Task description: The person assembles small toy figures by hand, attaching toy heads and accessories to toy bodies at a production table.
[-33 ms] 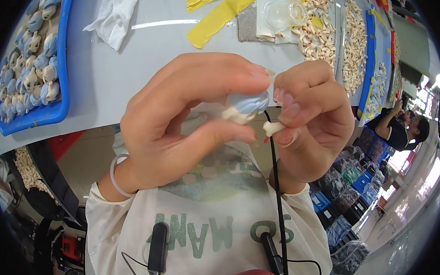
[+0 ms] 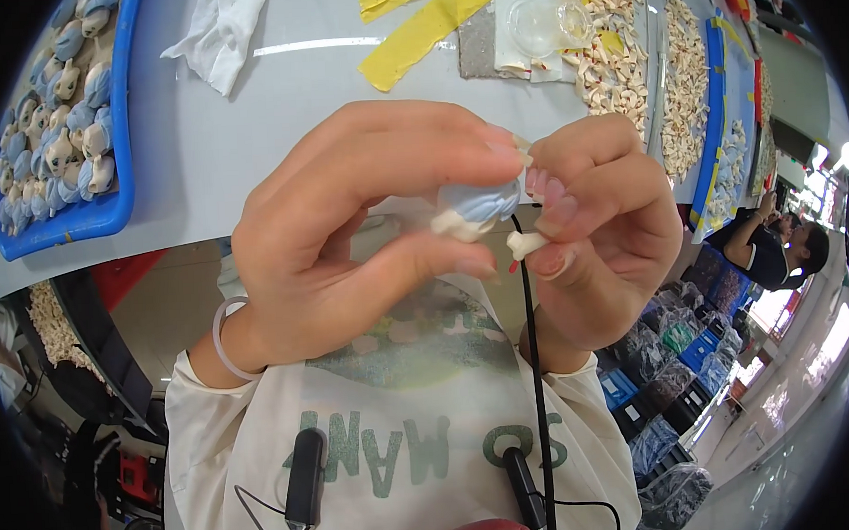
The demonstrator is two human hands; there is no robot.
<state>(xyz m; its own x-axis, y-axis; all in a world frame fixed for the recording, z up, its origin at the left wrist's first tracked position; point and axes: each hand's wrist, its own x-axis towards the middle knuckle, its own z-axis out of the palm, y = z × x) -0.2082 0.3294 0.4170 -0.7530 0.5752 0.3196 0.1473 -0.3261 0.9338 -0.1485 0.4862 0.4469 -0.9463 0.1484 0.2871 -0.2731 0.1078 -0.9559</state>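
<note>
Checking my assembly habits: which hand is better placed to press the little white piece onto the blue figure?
Right hand, probably: it pinches the white piece just beside the blue figure, which the left hand grips.

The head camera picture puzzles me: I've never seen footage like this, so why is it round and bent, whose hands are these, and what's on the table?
There is no machine here. A person wears a wide fisheye camera on the head, looking down, so straight edges curve near the rim. The two hands belong to that person.

The left hand and the right hand meet close to the lens and together pinch a small blue and cream figure piece. The right fingertips also hold a tiny white part just below it.

Beyond them lies a pale table. On it sit a blue tray filled with similar blue and cream pieces, a crumpled white cloth, yellow strips, a clear cup and heaps of small cream parts.

The black cable hangs in front of the person's shirt.
</note>
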